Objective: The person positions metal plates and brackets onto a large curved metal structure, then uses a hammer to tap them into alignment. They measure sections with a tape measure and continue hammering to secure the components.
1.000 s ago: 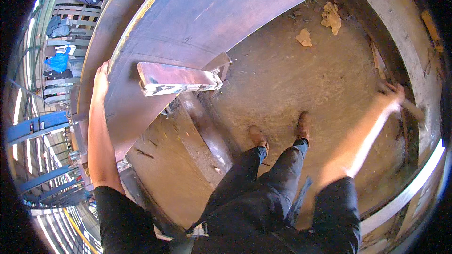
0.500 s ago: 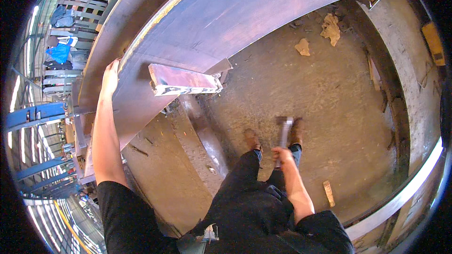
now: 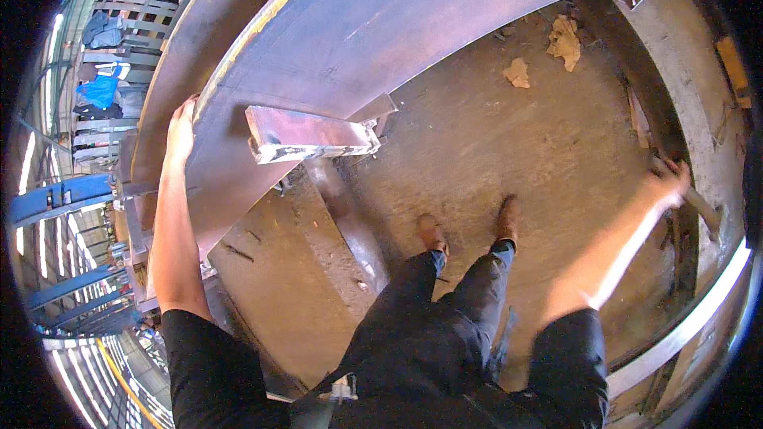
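Observation:
My left hand (image 3: 181, 133) rests at the edge of a large curved steel plate (image 3: 413, 28), its fingers hooked over the rim beside a yellowish seam. Far out to the right, my right hand (image 3: 670, 181) is closed around a hammer (image 3: 703, 213); the hand is somewhat blurred, and the hammer points away from me to the right. From the plate's face juts a short steel bar (image 3: 306, 131) with a pale, rough edge, to the right of my left hand. The tips of my left fingers are hidden behind the rim.
Brown scraps (image 3: 564, 44) lie on the dirty floor (image 3: 477, 135) ahead. A steel beam (image 3: 346, 218) runs along the floor beneath the plate. Another curved steel edge (image 3: 675, 349) borders the right side. Clothes (image 3: 102, 89) hang at the far left.
My right hand has swung the hammer from in front of my legs far out to the right. My left hand stays on the plate's edge.

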`<state>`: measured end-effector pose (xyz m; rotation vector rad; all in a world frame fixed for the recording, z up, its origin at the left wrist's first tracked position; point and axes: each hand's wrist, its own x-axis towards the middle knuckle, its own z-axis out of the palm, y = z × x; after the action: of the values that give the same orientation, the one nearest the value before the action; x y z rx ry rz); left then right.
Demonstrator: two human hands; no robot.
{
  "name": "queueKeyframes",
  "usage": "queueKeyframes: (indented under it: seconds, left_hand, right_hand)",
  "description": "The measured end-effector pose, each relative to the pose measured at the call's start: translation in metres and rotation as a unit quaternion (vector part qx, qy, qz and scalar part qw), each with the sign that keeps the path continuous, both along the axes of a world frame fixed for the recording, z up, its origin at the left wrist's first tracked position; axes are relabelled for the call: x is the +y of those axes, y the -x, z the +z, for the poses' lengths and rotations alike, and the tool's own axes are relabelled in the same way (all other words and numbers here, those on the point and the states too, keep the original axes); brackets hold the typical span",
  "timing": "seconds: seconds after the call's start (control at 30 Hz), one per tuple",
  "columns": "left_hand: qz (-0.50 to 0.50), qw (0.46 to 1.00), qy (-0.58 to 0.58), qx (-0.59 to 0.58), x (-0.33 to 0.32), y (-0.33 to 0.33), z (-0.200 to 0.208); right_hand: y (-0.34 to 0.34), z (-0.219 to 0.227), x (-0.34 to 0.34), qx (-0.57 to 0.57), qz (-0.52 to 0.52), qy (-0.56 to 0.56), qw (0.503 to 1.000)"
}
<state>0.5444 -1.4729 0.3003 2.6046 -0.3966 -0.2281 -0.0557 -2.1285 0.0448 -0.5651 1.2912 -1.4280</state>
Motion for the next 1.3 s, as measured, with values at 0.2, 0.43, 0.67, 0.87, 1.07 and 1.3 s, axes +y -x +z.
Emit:
queueKeyframes:
  seconds: [0.2, 0.43, 0.67, 0.87, 1.07, 1.3]
  left_hand:
    - [-0.051, 0.995, -0.013, -0.080, -0.032, -0.004, 0.008]
    - [-0.027, 0.999, -0.027, -0.018, -0.006, 0.010, -0.007]
    - [0.013, 0.988, -0.139, -0.063, -0.008, 0.025, 0.016]
    - [0.043, 0.982, -0.147, -0.106, -0.032, 0.040, 0.033]
    - [0.063, 0.986, -0.088, -0.126, -0.038, 0.053, 0.041]
    - [0.031, 0.978, -0.004, -0.209, -0.033, 0.047, 0.031]
  right_hand:
    - [-0.262, -0.113, 0.443, -0.206, 0.499, -0.456, 0.708]
    - [-0.004, -0.100, 0.462, 0.016, 0.571, -0.563, 0.598]
    - [0.140, -0.002, 0.291, 0.210, 0.428, -0.464, 0.747]
    - [0.157, 0.131, 0.127, 0.363, 0.437, -0.092, 0.818]
    - [0.010, 0.251, 0.062, 0.474, 0.382, 0.213, 0.764]
    - [-0.284, 0.430, 0.157, 0.567, 0.452, 0.387, 0.569]
